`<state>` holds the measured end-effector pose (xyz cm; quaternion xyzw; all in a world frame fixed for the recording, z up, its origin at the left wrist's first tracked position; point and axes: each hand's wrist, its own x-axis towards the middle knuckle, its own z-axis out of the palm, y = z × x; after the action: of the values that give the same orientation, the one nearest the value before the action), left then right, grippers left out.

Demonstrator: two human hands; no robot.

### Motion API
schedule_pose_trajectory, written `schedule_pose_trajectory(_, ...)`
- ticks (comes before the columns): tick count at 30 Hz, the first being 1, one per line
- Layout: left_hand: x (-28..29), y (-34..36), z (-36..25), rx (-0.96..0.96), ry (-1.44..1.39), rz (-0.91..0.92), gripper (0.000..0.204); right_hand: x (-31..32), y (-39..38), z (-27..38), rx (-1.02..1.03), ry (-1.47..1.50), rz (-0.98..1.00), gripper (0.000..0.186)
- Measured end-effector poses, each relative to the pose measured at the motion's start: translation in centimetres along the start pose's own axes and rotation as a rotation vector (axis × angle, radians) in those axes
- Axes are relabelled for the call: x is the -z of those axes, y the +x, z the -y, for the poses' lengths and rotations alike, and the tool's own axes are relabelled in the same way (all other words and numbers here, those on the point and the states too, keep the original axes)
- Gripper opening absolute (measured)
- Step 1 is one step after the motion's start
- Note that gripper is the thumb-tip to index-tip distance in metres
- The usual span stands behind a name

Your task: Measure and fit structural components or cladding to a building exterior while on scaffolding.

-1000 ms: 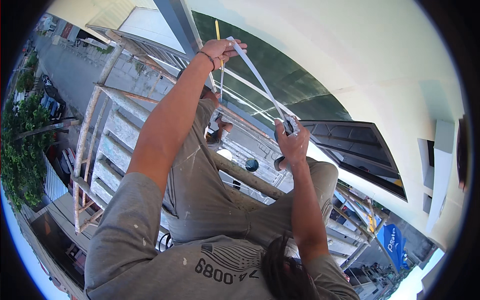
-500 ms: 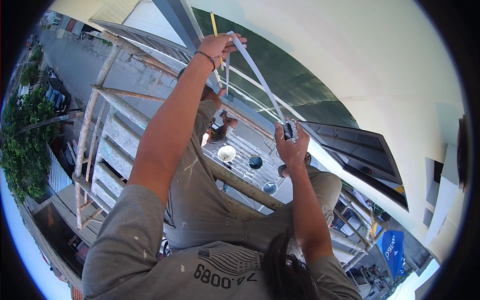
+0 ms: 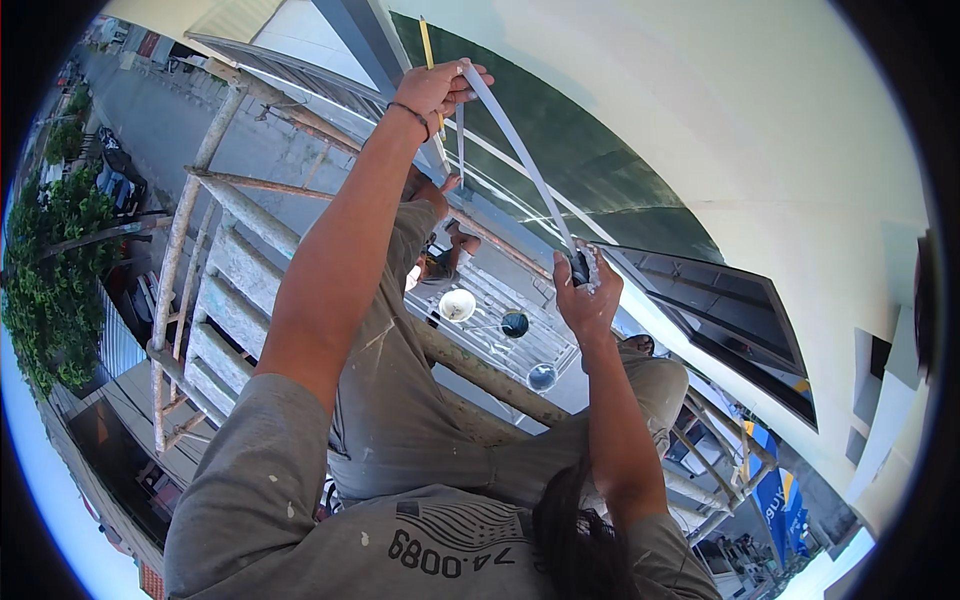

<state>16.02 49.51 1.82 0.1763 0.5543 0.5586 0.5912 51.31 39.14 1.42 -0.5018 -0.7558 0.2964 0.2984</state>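
My left hand (image 3: 437,92) is raised toward the dark green wall panel (image 3: 560,135). A yellow pencil (image 3: 428,42) sticks up from it. Between its fingers I pinch the pale blade (image 3: 515,145) of what looks like a tape measure. From there the blade runs down to my right hand (image 3: 590,298), and another length hangs below the left hand. My right hand is closed around the dark case (image 3: 579,268), with whitish lumps beside it along the fingers. The far end of the hanging length is hard to make out.
Scaffold pipes (image 3: 480,372) and rails (image 3: 205,150) surround my legs. Below, a person (image 3: 440,262) is near a white bucket (image 3: 457,305), a dark bucket (image 3: 514,323) and a clear container (image 3: 541,377). An open window (image 3: 720,310) juts out at the right, under the cream wall (image 3: 790,160).
Both hands keep their grips and nearly the same places. My right hand has shifted slightly to the right and down. The scene below has moved a little in the view.
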Motion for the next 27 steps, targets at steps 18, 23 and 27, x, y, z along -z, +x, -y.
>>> schedule_pose_trajectory(18,0.6,1.7,1.6,-0.054,-0.16,0.046,0.014,-2.3,-0.4,-0.2,0.03,-0.082,0.006,0.034)
schedule_pose_trajectory(23,0.4,1.5,1.5,-0.055,-0.149,0.069,0.013,-2.1,-0.5,0.3,-0.038,-0.054,0.069,0.038)
schedule_pose_trajectory(27,0.5,1.5,1.4,-0.067,-0.158,0.069,0.011,-2.1,-0.3,0.5,-0.012,-0.065,0.065,0.036)
